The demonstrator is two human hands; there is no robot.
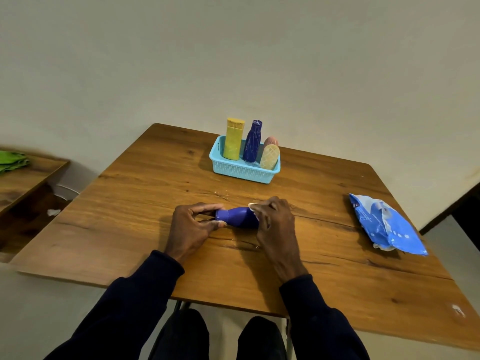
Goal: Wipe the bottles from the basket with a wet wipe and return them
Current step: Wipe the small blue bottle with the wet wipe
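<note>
Fingertips (206, 207) of the left hand (192, 227) pinch the narrow cap end of a blue bottle (239, 216), thumb below and the other fingers curled in above it. On the other side, the right hand (272, 219) has its fingers bent over the bottle's wider body, pressing a white wet wipe (252, 206) against the plastic. Only a small crumpled edge of the wipe shows past the knuckles. The bottle lies on its side between the two hands, cap toward the left, low over the wooden table (145, 203) near its middle; I cannot tell whether it touches the wood. Dark sleeves (145, 287) run back from both wrists toward the near edge.

Farther out, at the far side of the table, a light blue basket (241, 170) holds four more bottles: a yellow bottle (233, 141) upright at its left, a dark blue bottle (252, 142) beside it, a cream bottle (269, 157) leaning at the right end, and a pink bottle (271, 141) just behind that one. Well off to the right lies a blue wipes pack (384, 226), its flap open. Off to the left, a green cloth (13, 161) sits on a lower side table (28, 178).
</note>
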